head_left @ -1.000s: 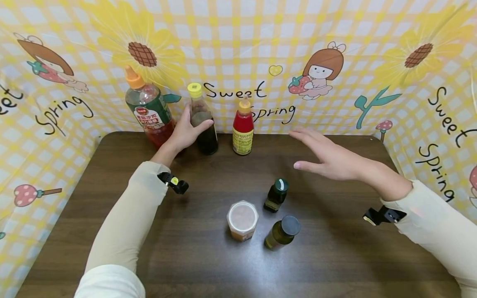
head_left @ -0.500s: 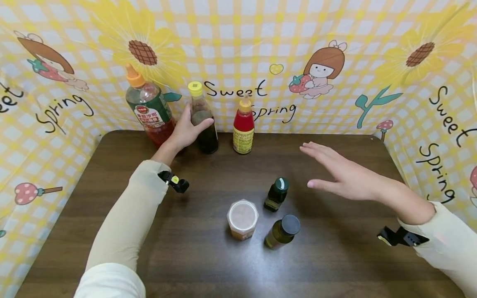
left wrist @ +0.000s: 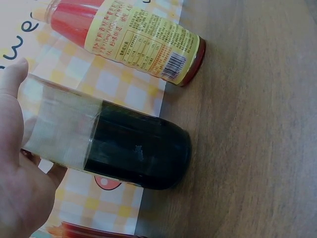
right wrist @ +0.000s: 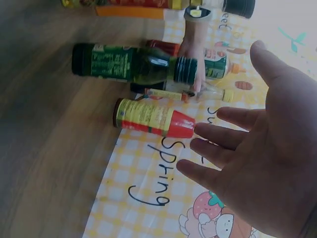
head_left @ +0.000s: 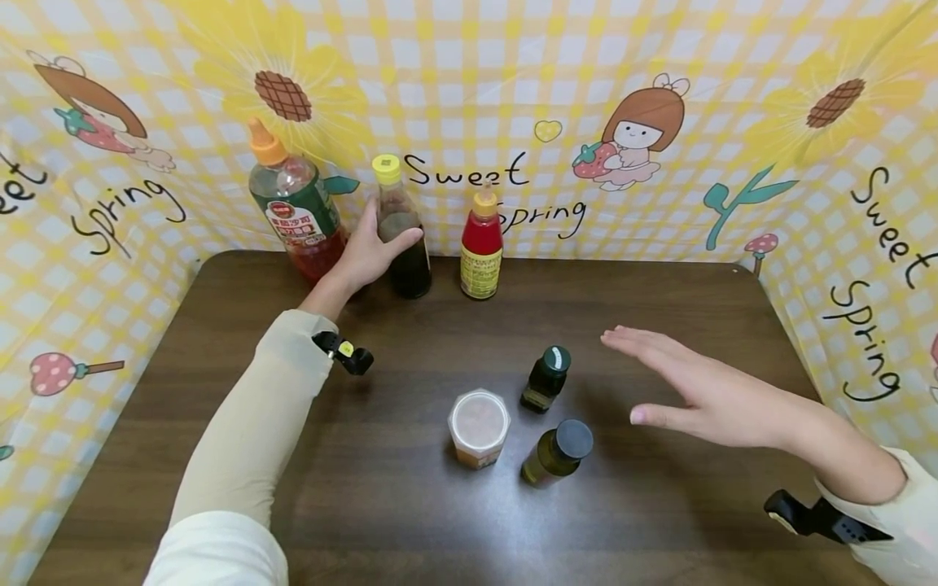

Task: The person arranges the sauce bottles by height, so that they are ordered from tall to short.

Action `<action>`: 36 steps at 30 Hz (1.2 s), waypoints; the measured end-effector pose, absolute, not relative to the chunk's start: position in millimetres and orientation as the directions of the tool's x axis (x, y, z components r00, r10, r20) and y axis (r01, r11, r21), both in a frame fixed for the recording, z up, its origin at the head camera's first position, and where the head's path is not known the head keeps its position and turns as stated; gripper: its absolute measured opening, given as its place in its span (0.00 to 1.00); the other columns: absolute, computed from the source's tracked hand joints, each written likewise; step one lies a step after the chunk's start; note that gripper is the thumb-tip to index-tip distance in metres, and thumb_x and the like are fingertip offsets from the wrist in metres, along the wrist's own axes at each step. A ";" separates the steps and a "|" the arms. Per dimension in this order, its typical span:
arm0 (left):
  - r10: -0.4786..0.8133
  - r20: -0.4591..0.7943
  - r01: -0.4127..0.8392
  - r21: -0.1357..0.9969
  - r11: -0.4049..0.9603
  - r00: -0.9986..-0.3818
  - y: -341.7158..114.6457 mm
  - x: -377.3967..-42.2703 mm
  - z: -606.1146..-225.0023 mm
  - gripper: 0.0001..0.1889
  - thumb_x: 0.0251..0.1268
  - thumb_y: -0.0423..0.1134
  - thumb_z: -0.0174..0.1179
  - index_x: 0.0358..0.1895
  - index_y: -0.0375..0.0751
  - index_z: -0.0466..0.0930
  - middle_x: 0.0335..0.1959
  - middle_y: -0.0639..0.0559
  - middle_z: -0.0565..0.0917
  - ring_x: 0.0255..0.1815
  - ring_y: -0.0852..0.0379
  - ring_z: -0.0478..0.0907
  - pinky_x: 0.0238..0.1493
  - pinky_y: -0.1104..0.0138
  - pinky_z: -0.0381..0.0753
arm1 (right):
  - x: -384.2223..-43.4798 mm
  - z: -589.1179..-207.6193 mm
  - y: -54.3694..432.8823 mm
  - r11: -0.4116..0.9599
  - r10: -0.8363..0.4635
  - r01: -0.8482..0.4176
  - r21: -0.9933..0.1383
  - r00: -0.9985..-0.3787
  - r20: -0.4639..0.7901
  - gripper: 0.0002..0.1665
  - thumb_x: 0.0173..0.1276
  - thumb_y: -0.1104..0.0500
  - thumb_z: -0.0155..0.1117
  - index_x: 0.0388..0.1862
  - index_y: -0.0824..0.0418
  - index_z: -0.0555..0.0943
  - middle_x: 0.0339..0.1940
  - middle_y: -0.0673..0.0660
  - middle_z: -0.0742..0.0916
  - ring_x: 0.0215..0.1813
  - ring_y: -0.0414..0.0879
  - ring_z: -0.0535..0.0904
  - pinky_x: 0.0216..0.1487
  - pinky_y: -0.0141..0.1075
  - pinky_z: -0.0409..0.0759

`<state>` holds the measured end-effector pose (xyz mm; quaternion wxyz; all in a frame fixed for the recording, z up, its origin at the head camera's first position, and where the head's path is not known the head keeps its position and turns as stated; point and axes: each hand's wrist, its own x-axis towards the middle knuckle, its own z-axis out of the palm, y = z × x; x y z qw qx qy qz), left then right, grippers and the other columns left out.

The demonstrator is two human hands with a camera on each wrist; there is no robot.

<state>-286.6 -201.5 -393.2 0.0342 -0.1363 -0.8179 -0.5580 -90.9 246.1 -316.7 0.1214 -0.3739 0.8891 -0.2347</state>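
At the back of the table my left hand (head_left: 362, 254) grips a clear bottle of dark liquid (head_left: 410, 273) with a yellow cap, probably soy sauce. It stands upright, and the thumb lies across its near side. In the left wrist view the dark bottle (left wrist: 133, 144) shows the thumb on one side and fingertips on the other. My right hand (head_left: 707, 399) hovers over the right side of the table, fingers straight, thumb apart, holding nothing. Nearest to it stands a small dark green bottle (head_left: 545, 382) with a green cap.
Left of the gripped bottle stands a large sauce bottle (head_left: 300, 220) with an orange nozzle; right of it, a red sauce bottle (head_left: 480, 264). A lidded jar (head_left: 478, 427) and a black-capped bottle (head_left: 553, 456) stand near the front. A checked cloth (head_left: 469, 49) hangs behind.
My right hand has drawn back toward the near right, away from the cloth. My left hand keeps its grip on the dark bottle in the same place.
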 end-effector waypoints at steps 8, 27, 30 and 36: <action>0.182 0.184 0.237 0.911 0.339 -0.966 -199.0 -285.3 -388.4 0.34 0.72 0.38 0.65 0.73 0.37 0.56 0.68 0.40 0.70 0.73 0.49 0.64 0.76 0.54 0.56 | -81.9 -330.2 239.8 0.420 -0.795 -0.612 -0.670 -0.605 0.054 0.46 0.71 0.61 0.69 0.82 0.54 0.58 0.79 0.51 0.68 0.78 0.42 0.62 0.72 0.23 0.57; 0.195 0.164 0.222 0.916 0.334 -0.967 -190.7 -261.4 -361.5 0.31 0.73 0.34 0.62 0.72 0.32 0.57 0.68 0.35 0.69 0.74 0.45 0.63 0.76 0.51 0.54 | -68.3 -391.6 201.8 0.043 -0.808 -0.553 -0.832 -0.509 0.296 0.47 0.71 0.56 0.70 0.79 0.68 0.57 0.77 0.62 0.70 0.75 0.53 0.68 0.73 0.36 0.65; 0.195 0.165 0.224 0.914 0.337 -0.967 -190.7 -262.0 -361.6 0.32 0.73 0.34 0.62 0.72 0.32 0.56 0.68 0.35 0.69 0.74 0.44 0.63 0.76 0.51 0.54 | -67.8 -397.0 197.4 0.045 -0.807 -0.540 -0.840 -0.515 0.288 0.47 0.69 0.58 0.71 0.80 0.66 0.57 0.77 0.61 0.70 0.76 0.52 0.67 0.73 0.36 0.65; 0.191 0.158 0.217 0.914 0.344 -0.969 -190.0 -263.5 -361.5 0.32 0.73 0.34 0.63 0.72 0.32 0.56 0.68 0.35 0.69 0.73 0.45 0.63 0.76 0.52 0.55 | -69.5 -404.4 188.9 0.026 -0.813 -0.539 -0.842 -0.501 0.295 0.47 0.68 0.59 0.72 0.79 0.66 0.59 0.77 0.61 0.71 0.76 0.52 0.67 0.73 0.36 0.65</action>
